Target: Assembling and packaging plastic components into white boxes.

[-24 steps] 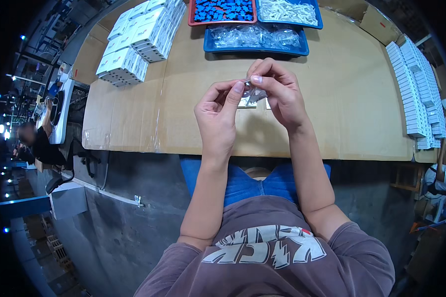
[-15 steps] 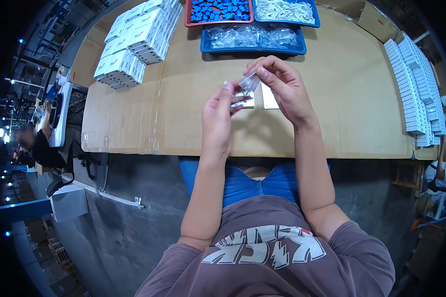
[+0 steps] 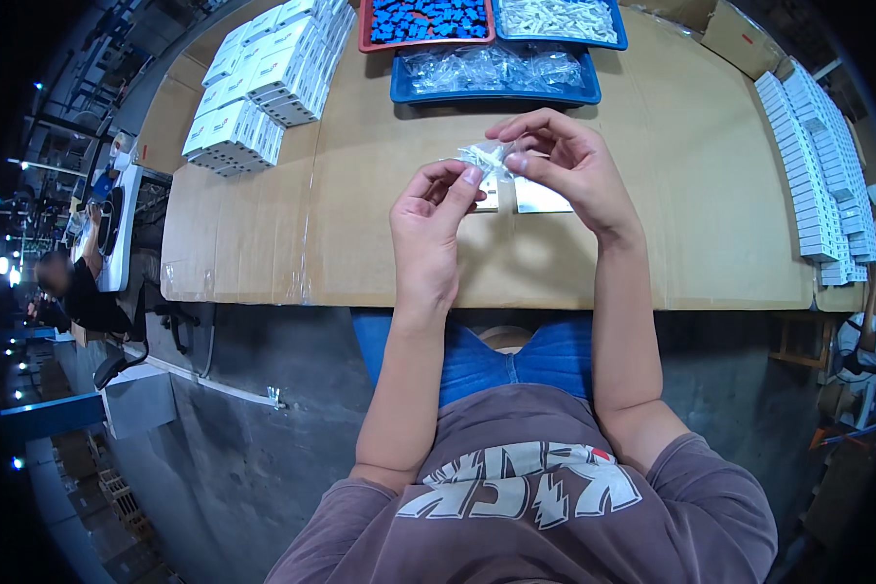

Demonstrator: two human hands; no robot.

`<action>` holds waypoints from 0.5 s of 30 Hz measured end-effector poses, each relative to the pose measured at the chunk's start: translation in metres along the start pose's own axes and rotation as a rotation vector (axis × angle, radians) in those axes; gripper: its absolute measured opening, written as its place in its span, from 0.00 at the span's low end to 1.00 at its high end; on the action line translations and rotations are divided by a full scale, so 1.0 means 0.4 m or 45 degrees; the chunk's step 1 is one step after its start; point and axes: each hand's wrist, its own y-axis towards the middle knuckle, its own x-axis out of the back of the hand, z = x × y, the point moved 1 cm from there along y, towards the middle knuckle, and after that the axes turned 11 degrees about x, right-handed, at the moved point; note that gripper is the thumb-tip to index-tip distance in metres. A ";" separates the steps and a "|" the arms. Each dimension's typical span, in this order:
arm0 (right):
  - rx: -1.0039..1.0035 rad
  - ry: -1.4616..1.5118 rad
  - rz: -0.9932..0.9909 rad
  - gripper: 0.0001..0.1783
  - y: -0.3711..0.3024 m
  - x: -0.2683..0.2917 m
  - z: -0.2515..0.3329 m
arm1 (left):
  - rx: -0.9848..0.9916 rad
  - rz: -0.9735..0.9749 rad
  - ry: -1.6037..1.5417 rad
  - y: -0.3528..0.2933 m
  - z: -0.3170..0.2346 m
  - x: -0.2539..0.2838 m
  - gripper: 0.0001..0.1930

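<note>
Clear plastic packet [image 3: 488,158], roughly crosswise

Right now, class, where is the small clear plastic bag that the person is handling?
In the head view, the small clear plastic bag is at upper centre, between the fingers of the left hand and right hand, below the front blue tray.

A cardboard-covered worktable [image 3: 350,229] spans the upper middle of the frame, with gray floor [image 3: 263,467] below. At left stand a white-topped table [image 3: 124,229] and a black chair [image 3: 117,363]; bluish-white lamps [image 3: 3,265] glow near the left edge, and a wooden stand [image 3: 796,361] is at right.
</note>
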 end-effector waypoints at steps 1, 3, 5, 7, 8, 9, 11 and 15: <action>0.000 0.000 -0.002 0.14 -0.003 0.003 0.001 | 0.001 0.001 0.000 -0.001 0.000 -0.003 0.11; -0.093 -0.047 0.044 0.19 -0.009 0.005 0.003 | -0.005 -0.033 0.042 -0.004 -0.001 -0.008 0.10; -0.094 -0.008 0.028 0.20 -0.005 0.001 0.006 | -0.029 -0.036 0.067 -0.003 -0.007 -0.012 0.10; -0.117 -0.057 0.047 0.20 -0.007 0.003 0.007 | -0.041 -0.037 0.088 -0.007 -0.004 -0.011 0.10; -0.120 -0.058 0.044 0.20 -0.011 0.002 0.007 | -0.051 -0.051 0.123 -0.007 -0.004 -0.008 0.10; -0.124 -0.088 0.053 0.20 -0.009 0.002 0.007 | -0.066 -0.065 0.159 -0.005 -0.007 -0.007 0.10; -0.126 -0.118 0.063 0.20 -0.005 -0.002 0.007 | -0.108 -0.061 0.206 0.001 0.002 -0.001 0.10; -0.143 -0.123 0.059 0.19 -0.007 -0.012 0.007 | -0.105 -0.021 0.177 -0.003 -0.002 -0.006 0.09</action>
